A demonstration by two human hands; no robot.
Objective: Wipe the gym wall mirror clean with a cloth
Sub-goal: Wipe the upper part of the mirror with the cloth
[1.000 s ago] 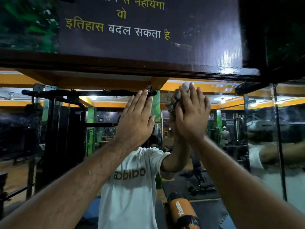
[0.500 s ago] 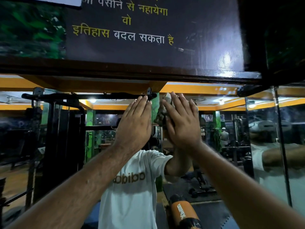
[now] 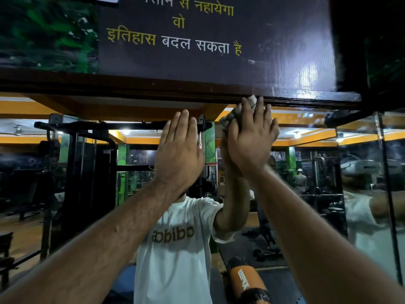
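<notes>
Cloth (image 3: 235,114) bunched, slanting up-right on mirror (image 3: 306,183)

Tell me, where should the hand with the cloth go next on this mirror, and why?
Probably sideways along the top edge, or back down. The right hand presses the cloth flat against the mirror, and the cloth already reaches the dark frame above the glass, so nothing higher is left to wipe. The left hand lies flat on the glass beside it.

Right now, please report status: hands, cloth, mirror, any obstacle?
Left hand flat on mirror, open. Right hand presses cloth at mirror's top edge. Dark frame directly above cloth.
</notes>
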